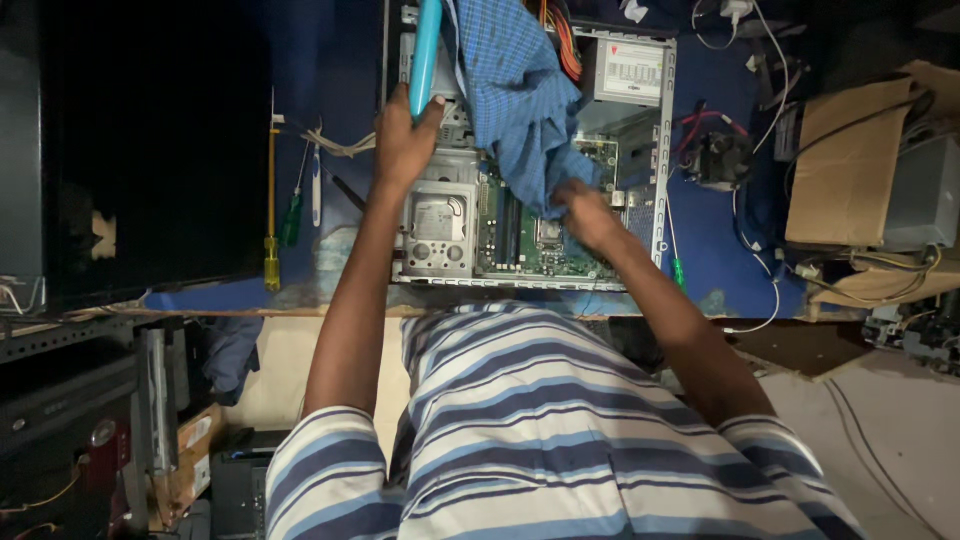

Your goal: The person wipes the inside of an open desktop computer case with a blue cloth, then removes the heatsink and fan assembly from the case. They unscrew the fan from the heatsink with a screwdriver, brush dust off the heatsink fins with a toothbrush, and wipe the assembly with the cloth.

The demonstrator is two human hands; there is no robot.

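Observation:
An open desktop computer case (660, 150) lies flat on a blue-topped workbench (715, 250), its green motherboard (520, 240) and silver drive cage (438, 225) exposed. My left hand (403, 140) grips the lower end of a light blue tube-like tool (425, 55) that points away over the case. My right hand (588, 213) holds a blue checked cloth (520, 90) down against the motherboard. The cloth drapes over the middle of the case and hides what lies beneath it.
A yellow-handled screwdriver (271, 200), a green-handled one (291, 220) and a white tool lie left of the case. A cooling fan (722, 158) with wires sits to the right, beside cardboard boxes (850, 160). Dark equipment stands at far left.

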